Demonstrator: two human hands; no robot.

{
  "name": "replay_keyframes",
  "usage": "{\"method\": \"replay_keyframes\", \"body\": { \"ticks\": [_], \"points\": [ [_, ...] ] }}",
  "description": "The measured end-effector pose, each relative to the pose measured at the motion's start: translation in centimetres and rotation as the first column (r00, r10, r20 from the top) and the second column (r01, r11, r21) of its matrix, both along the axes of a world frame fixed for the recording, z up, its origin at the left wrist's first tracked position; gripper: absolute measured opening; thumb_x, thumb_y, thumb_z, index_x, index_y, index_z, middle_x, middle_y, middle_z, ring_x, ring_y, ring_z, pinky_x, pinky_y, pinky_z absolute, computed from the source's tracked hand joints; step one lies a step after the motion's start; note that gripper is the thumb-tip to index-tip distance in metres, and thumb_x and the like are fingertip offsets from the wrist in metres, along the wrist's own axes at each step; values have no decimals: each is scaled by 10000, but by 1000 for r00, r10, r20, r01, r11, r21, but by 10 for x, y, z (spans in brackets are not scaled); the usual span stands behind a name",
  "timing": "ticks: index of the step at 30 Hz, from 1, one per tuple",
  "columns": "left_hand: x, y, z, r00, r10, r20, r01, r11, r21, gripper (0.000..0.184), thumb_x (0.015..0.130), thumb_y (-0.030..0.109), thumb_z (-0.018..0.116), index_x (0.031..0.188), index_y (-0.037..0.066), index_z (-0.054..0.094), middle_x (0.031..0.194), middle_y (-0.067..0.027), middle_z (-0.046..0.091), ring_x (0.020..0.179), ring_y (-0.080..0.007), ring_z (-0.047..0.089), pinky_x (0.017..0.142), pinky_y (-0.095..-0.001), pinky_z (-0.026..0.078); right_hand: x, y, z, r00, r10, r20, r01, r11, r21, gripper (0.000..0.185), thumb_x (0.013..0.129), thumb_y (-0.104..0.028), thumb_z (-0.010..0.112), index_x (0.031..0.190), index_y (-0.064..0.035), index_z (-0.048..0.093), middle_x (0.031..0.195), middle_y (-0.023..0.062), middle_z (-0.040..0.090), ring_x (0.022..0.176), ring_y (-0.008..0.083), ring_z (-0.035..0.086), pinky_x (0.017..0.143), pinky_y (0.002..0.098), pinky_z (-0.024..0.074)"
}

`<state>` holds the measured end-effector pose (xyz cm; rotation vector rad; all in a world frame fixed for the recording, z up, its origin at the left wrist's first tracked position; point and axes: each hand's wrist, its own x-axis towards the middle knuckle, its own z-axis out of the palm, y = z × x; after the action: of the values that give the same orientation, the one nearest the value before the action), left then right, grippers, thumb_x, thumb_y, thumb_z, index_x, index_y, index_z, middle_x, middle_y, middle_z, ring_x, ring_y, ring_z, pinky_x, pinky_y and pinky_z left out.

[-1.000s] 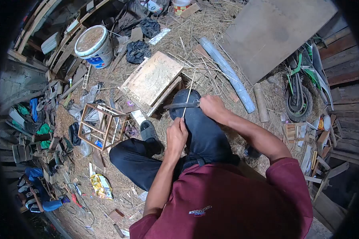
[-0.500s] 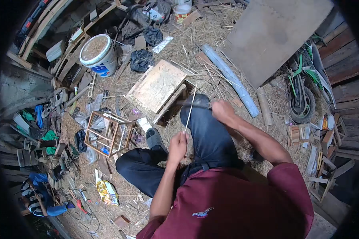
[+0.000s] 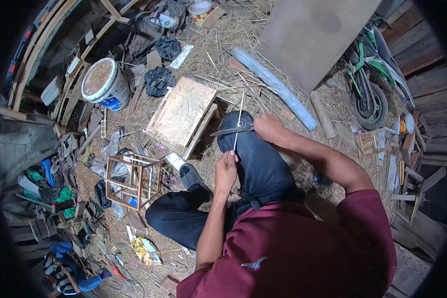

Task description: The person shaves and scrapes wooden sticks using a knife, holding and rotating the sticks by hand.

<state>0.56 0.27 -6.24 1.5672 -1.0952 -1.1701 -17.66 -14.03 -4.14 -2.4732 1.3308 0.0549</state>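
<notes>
My left hand (image 3: 226, 174) pinches the lower end of a thin pale wooden stick (image 3: 241, 105), which points away from me over my raised knee. In my right hand (image 3: 270, 129), closed round its handle, is a knife (image 3: 227, 131). Its dark blade reaches leftward and crosses the stick above the knee. Thin curled shavings (image 3: 244, 124) show where blade and stick meet. The knife's handle is mostly hidden by my fingers. Just beyond the knee stands a low wooden bench (image 3: 186, 109) with a light top.
A small wooden frame (image 3: 140, 181) stands left of my foot. Farther off are a white bucket (image 3: 116, 89), a bamboo pole (image 3: 278, 89) and a large board (image 3: 315, 42). A motorbike (image 3: 370, 94) is at right. Another person (image 3: 67, 270) sits at lower left. Straw covers the floor.
The blade, blurred before, now shows clearly across the stick with curled shavings beside it. My right hand has shifted slightly left in view. The whole scene has moved a little as the camera turned.
</notes>
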Motion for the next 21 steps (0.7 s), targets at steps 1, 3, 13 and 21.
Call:
{"method": "replay_keyframes", "body": {
  "ticks": [1, 3, 13, 21],
  "points": [
    [2, 8, 7, 999, -16, -42, 19, 998, 67, 374, 1021, 304, 448, 724, 85, 513, 552, 61, 376, 485, -34, 338, 449, -234, 265, -2, 1, -2, 999, -42, 6, 42, 999, -20, 131, 725, -50, 586, 746, 29, 689, 771, 253, 665, 742, 401, 680, 654, 481, 551],
    [10, 29, 27, 991, -30, -127, 55, 979, 195, 375, 1024, 319, 441, 731, 94, 507, 555, 62, 377, 477, -33, 341, 439, -231, 269, -6, 4, -2, 993, -119, 19, 120, 992, -29, 136, 732, -51, 582, 753, 32, 688, 776, 257, 664, 743, 406, 678, 656, 481, 549],
    [35, 109, 77, 910, 126, -394, 32, 928, 372, 387, 1010, 362, 463, 706, 123, 466, 533, 52, 370, 431, -50, 335, 402, -227, 258, -4, 10, 8, 969, -248, -17, 249, 968, 22, 131, 738, -38, 593, 777, 49, 683, 814, 267, 666, 770, 410, 675, 695, 479, 548],
    [27, 49, 60, 915, 128, -383, 13, 938, 345, 351, 1023, 290, 417, 748, 92, 509, 531, 41, 380, 434, -75, 347, 421, -249, 277, 16, 29, 27, 1000, -5, -6, 5, 1000, 22, 129, 720, -66, 618, 766, 23, 698, 791, 236, 677, 744, 400, 683, 666, 461, 559]
  ]
}}
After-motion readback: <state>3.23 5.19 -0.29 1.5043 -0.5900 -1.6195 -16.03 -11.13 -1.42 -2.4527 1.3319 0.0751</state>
